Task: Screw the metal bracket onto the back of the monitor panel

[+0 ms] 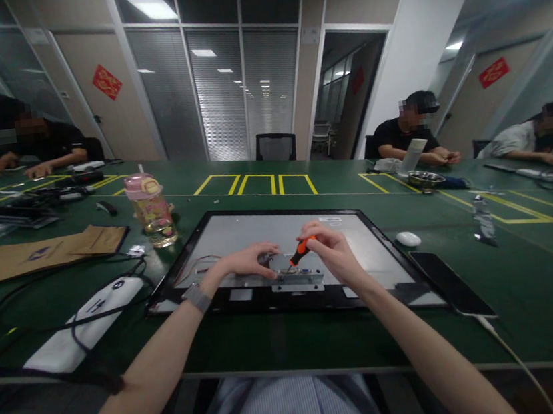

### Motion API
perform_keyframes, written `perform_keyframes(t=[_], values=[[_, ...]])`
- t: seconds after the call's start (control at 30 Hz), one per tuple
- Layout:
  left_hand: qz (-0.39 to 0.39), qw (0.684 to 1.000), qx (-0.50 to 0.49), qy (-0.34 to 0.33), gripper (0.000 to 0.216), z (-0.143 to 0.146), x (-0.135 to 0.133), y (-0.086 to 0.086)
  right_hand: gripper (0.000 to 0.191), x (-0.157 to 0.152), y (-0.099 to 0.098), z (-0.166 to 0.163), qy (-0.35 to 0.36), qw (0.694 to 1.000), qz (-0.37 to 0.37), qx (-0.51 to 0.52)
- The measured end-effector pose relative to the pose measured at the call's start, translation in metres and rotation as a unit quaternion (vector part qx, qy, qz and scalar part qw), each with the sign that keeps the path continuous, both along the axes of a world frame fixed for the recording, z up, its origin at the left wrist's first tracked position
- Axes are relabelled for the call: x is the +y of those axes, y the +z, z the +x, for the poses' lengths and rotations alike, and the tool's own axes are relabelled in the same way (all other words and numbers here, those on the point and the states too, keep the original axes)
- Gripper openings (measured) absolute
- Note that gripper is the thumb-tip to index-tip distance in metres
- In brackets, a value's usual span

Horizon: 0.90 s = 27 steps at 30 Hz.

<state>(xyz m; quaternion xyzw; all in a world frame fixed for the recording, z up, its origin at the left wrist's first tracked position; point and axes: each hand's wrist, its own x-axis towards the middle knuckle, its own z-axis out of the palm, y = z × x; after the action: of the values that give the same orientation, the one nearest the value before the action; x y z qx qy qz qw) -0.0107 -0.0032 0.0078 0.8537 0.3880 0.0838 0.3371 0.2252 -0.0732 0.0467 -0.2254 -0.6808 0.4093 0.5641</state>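
Note:
A flat display panel (361,237) with a black frame and a grey back lies on the green table in front of me. Near its front edge sits a metal bracket (299,283) with small parts on it. My right hand (330,247) grips an orange and black screwdriver (302,249), tilted so its tip points down at the bracket. My left hand (250,262) rests at the bracket's left side, thumb and fingers apart; its fingertips touch the metal there. Whether a screw sits under the tip is too small to tell.
A pink-lidd bottle (148,209), a brown paper bag (45,254) and a white power bank (86,324) with cables stand left. To the right lie a white earbud case (408,239) and a phone (451,283) on a cable. Several people sit around the table.

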Motion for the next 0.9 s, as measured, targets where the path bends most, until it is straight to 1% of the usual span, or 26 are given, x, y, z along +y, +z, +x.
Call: perform_keyframes(t=[0.1, 0.17, 0.27, 0.33, 0.47, 0.63, 0.73, 0.83, 0.9], values=[[-0.008, 1.000, -0.003, -0.001, 0.071, -0.0003, -0.0004, 0.0004, 0.019, 0.0018, -0.0006, 0.0011, 0.030, 0.998, -0.045, 0.014], [-0.014, 1.000, -0.004, 0.001, 0.073, -0.0007, -0.0010, 0.0012, 0.024, 0.0019, -0.0002, 0.0014, 0.027, 0.998, -0.051, 0.013], [-0.017, 1.000, -0.007, 0.003, 0.075, -0.0010, -0.0016, 0.0023, 0.026, 0.0014, 0.0002, 0.0008, -0.004, 1.000, -0.025, -0.006], [-0.016, 1.000, -0.006, 0.002, 0.075, -0.0009, -0.0011, 0.0019, 0.023, 0.0014, -0.0002, 0.0002, -0.017, 1.000, -0.005, -0.016], [-0.008, 1.000, -0.004, -0.004, 0.073, -0.0007, 0.0010, -0.0005, 0.014, 0.0013, -0.0003, 0.0001, -0.004, 1.000, 0.008, -0.010], [-0.008, 1.000, 0.002, 0.002, 0.076, -0.0006, -0.0011, 0.0015, 0.028, -0.0019, 0.0038, 0.0015, -0.026, 0.997, 0.033, -0.060], [-0.009, 1.000, 0.008, 0.010, 0.076, -0.0001, -0.0035, 0.0041, 0.034, -0.0034, 0.0033, 0.0004, -0.026, 0.997, 0.043, -0.065], [-0.008, 1.000, 0.003, 0.008, 0.075, 0.0004, -0.0044, 0.0055, 0.035, -0.0030, -0.0007, -0.0017, -0.037, 0.997, 0.044, -0.059], [-0.009, 1.000, 0.002, 0.004, 0.076, 0.0006, -0.0039, 0.0054, 0.030, -0.0023, -0.0033, -0.0028, -0.077, 0.994, 0.055, -0.061]])
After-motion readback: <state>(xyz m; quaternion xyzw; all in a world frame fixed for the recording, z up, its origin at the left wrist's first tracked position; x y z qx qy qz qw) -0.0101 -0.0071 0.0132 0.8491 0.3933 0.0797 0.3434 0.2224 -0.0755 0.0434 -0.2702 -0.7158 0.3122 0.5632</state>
